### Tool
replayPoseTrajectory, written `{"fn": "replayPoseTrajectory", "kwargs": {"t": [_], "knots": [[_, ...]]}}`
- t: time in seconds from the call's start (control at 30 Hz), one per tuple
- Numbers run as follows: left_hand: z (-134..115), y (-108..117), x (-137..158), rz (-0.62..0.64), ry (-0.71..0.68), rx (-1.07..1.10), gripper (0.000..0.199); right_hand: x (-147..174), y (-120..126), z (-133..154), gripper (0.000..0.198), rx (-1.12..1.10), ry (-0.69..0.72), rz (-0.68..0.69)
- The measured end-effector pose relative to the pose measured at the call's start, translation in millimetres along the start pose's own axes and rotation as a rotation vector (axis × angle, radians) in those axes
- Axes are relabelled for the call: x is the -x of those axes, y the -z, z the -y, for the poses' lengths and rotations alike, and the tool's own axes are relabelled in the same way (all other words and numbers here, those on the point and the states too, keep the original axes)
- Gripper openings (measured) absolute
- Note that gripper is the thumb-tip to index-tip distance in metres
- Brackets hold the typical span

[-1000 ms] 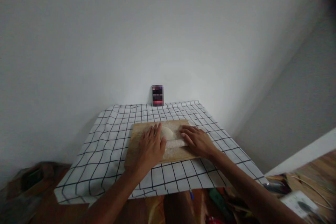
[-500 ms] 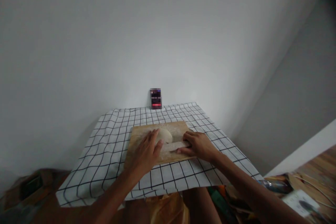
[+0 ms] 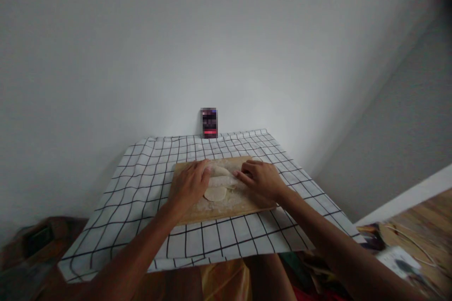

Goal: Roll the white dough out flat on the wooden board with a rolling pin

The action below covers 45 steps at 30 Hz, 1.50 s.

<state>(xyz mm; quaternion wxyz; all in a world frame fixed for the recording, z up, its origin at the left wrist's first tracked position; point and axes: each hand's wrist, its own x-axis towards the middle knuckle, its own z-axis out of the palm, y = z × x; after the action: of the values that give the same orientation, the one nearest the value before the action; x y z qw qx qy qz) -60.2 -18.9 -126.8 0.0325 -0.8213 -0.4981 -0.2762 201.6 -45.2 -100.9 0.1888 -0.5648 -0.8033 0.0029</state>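
A flour-dusted rolling pin [image 3: 221, 181] lies across a flat piece of pale dough [image 3: 214, 194], which shows on both the near and far side of it. Over the pin's left end rests my left hand [image 3: 192, 181], its fingers pointing forward and hiding that end. At the other end, my right hand [image 3: 259, 178] has its fingers curled round the pin. Under all this is a floured wooden board [image 3: 243, 203].
The board rests on a white checked cloth [image 3: 226, 235] covering the table. A small dark, blurred-out object [image 3: 209, 123] leans on the wall behind. A cardboard box [image 3: 42, 240] stands low at left; cables [image 3: 416, 249] and clutter lie at lower right.
Both hands and the rolling pin have moved forward over the dough. More of the dough now shows on the near side of the pin. The view has shifted slightly.
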Motion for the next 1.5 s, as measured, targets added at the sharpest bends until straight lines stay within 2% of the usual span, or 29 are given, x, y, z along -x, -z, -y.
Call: {"fn": "replayPoseTrajectory", "kwargs": {"t": [0.1, 0.23, 0.53, 0.7, 0.87, 1.07, 1.27, 1.37, 1.5], "knots": [[-6, 4, 9, -0.017, -0.037, -0.027, 0.039, 10, -7, 2, 0.046, -0.013, 0.023, -0.053], [-12, 8, 17, -0.040, -0.065, -0.123, 0.042, 21, -18, 2, 0.047, -0.052, 0.057, -0.027], [-20, 10, 14, 0.030, -0.020, -0.173, 0.041, 0, -10, 4, 0.049, 0.004, -0.078, 0.012], [-30, 13, 27, -0.027, -0.042, -0.194, 0.043, 9, -20, 0, 0.049, 0.006, -0.009, -0.006], [-31, 13, 28, 0.012, -0.019, -0.192, 0.048, 16, -23, -2, 0.051, 0.002, -0.007, 0.010], [-36, 10, 45, -0.007, -0.049, -0.193, 0.051, 43, -27, 3, 0.046, -0.063, 0.017, -0.053], [-40, 6, 68, -0.019, -0.055, -0.143, 0.053, 71, -34, 9, 0.049, -0.065, 0.006, -0.112], [-38, 7, 67, 0.008, -0.055, -0.137, 0.053, 67, -33, 10, 0.052, -0.055, 0.014, -0.112], [-31, 9, 48, 0.065, -0.033, -0.154, 0.051, 45, -20, 10, 0.051, -0.032, 0.016, -0.046]]}}
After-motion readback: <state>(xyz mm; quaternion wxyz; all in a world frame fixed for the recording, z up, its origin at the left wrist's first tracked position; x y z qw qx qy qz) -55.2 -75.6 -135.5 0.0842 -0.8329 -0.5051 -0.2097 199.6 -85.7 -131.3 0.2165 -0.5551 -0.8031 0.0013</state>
